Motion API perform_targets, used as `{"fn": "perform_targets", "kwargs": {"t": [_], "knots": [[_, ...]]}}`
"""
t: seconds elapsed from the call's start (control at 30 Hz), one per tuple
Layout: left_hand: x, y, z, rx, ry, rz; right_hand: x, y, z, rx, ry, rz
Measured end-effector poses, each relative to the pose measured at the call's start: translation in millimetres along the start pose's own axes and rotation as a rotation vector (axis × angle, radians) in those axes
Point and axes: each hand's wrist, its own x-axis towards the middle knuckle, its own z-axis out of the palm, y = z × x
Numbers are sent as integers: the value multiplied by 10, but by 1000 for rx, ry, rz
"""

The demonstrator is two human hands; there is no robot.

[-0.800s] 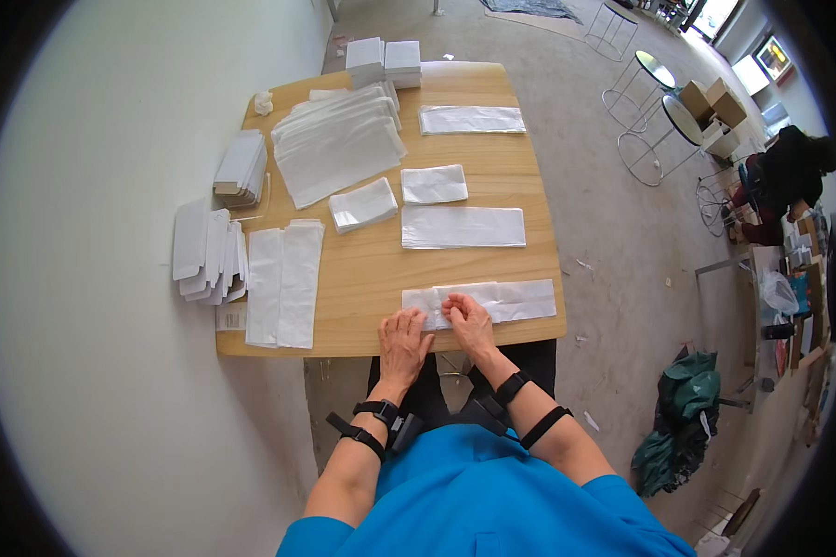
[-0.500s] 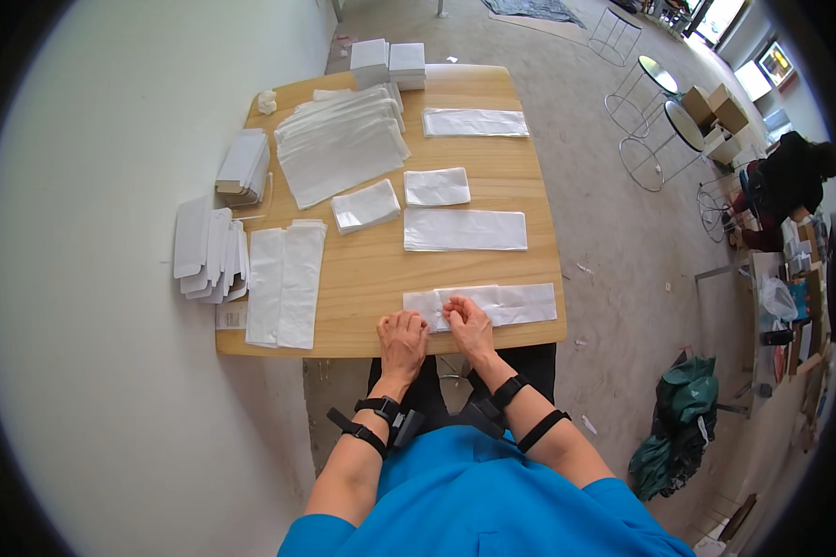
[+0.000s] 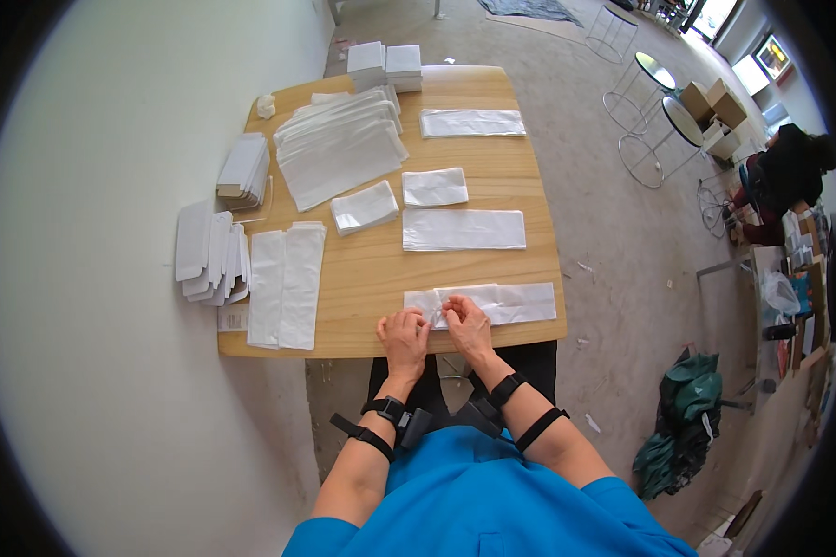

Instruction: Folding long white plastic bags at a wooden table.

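the near strip [image 3: 515,304] is white, the table [image 3: 362,288] pale brown with wood grain, the shirt [image 3: 488,492] bright blue.

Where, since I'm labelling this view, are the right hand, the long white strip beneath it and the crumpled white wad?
Right hand [image 3: 469,330]: head view, back of the hand.
Long white strip [image 3: 522,304]: head view, flat stretch right of that hand.
Crumpled white wad [image 3: 267,106]: head view, middle of its visible side.

Soft, even light; dark fisheye rim
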Motion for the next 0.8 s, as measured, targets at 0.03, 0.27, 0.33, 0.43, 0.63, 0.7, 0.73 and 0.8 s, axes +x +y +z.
{"fn": "perform_targets", "kwargs": {"t": [0.03,0.27,0.33,0.43,0.63,0.7,0.73,0.8], "knots": [[-7,-30,3,-87,43,-80,7,-9,-9,-23,-31,10],[-7,-44,-24,-802,301,-565,5,-103,-35,-38,-93,41],[37,77,-31,-870,338,-557,64,10,-57,-19,-94,62],[48,166,-23,-950,374,-546,103,60,-94,47,-135,103],[36,303,-83,-892,291,-452,5,-340,-228,117,-52,65],[100,468,-173,-544,219,-128,-14,-574,-341,30,-47,74],[96,507,-174,-625,141,-139,-23,-689,-346,31,-71,88],[96,565,-119,-503,110,-1,-7,-701,-370,30,-92,101]]}}
